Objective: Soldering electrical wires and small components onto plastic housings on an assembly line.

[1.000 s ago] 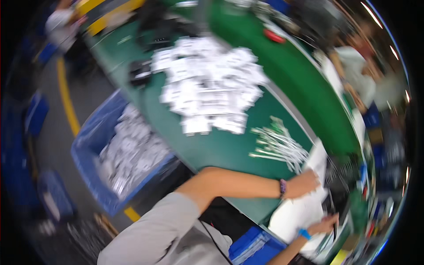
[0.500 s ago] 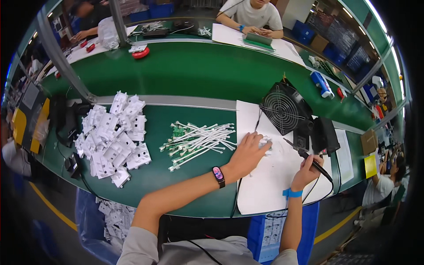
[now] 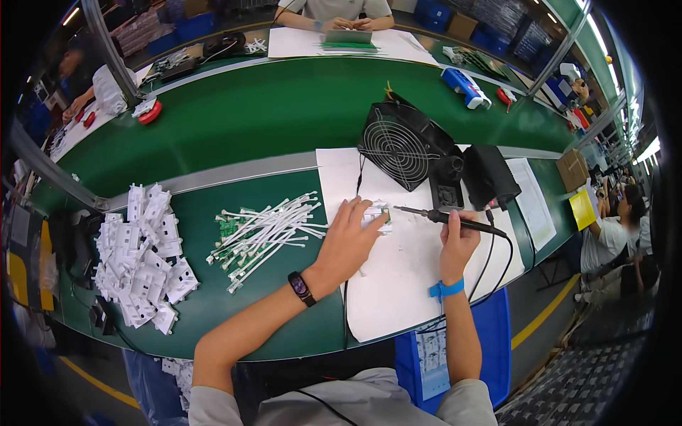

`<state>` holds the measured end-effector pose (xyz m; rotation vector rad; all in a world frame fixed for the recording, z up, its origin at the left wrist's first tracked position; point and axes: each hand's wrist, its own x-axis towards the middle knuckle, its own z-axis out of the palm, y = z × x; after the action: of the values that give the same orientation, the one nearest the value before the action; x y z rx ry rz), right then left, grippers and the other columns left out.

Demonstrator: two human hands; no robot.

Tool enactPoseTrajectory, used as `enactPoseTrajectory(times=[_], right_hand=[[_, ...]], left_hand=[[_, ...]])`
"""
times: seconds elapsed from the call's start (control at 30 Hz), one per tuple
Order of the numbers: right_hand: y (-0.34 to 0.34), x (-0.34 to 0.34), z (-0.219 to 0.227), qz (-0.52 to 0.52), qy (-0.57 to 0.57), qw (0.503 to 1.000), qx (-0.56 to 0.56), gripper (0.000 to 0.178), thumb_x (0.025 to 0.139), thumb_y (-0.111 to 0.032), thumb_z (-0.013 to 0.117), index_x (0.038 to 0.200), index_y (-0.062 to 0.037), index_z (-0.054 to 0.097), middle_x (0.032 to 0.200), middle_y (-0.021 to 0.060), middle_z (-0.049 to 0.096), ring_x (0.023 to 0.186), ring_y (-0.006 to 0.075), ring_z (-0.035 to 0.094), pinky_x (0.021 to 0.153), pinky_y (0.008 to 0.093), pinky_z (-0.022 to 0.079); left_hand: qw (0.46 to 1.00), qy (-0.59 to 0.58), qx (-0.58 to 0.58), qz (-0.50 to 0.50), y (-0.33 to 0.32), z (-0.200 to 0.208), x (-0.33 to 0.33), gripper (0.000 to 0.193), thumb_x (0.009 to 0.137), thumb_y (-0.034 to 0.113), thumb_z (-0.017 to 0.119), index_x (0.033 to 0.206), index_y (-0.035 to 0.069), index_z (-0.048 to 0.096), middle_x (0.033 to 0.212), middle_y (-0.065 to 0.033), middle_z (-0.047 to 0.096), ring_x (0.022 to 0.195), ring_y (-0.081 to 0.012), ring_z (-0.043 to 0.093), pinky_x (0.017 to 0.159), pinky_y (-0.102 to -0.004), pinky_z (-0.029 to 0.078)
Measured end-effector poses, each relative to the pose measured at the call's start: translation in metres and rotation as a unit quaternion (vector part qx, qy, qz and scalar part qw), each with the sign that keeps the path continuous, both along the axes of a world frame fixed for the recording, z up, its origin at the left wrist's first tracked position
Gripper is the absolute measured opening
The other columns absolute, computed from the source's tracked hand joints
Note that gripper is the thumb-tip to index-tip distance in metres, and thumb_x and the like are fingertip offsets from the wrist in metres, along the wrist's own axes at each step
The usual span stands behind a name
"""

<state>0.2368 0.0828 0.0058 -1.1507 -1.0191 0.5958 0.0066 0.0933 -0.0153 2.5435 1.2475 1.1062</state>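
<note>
My left hand (image 3: 348,239) rests on the white paper sheet, its fingers holding down a small white plastic housing (image 3: 384,221). Fingers cover part of that piece. In my right hand (image 3: 458,245) is a soldering iron (image 3: 432,215) with a black handle, its tip pointing left, right by the housing's right edge. Whether the tip touches it I cannot tell. Left of my left hand lies a bunch of white cables (image 3: 277,226) with small green boards (image 3: 229,226) at their ends. Farther left a heap of white plastic housings (image 3: 145,259) is piled on the green table.
Behind the paper (image 3: 398,305) stand a black fan (image 3: 398,145), a black iron holder (image 3: 447,188) and a black box (image 3: 490,177). The iron's cable (image 3: 510,259) loops at the right. Blue bins (image 3: 497,341) sit below the table edge. Another person works across the green partition (image 3: 270,106).
The view has turned, shifting the scene leftward. My right hand has brought the soldering iron's tip closer to the housing. My left hand stays on that piece.
</note>
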Motion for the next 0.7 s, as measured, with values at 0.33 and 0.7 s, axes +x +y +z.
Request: enactPoseTrajectory(times=[0.33,0.7], right_hand=[[0.0005,-0.0049,0.0019,0.042,0.010,0.999,-0.028,0.012,0.103,-0.010,0.062,0.096,-0.0073,0.053,0.065,-0.0002,0.053,0.052,0.0047,0.046,0.047,0.0200,0.033],[0.0082,-0.0010,0.0046,0.019,0.048,0.991,-0.126,0.021,0.103,-0.020,0.063,0.089,-0.0070,0.054,0.058,0.0011,0.051,0.045,0.0059,0.042,0.043,0.0218,0.030]], left_hand=[[1.000,-0.007,-0.020,-0.002,-0.0014,0.0031,-0.0005,0.037,0.090,0.013,0.071,0.126,0.010,0.066,0.129,-0.0189,0.054,0.126,-0.0413,0.050,0.111,-0.0471,0.041],[1.000,-0.015,-0.018,-0.009,-0.0017,0.0030,-0.0016,0.038,0.091,0.013,0.070,0.128,0.010,0.065,0.130,-0.0200,0.054,0.127,-0.0421,0.050,0.113,-0.0491,0.040]])
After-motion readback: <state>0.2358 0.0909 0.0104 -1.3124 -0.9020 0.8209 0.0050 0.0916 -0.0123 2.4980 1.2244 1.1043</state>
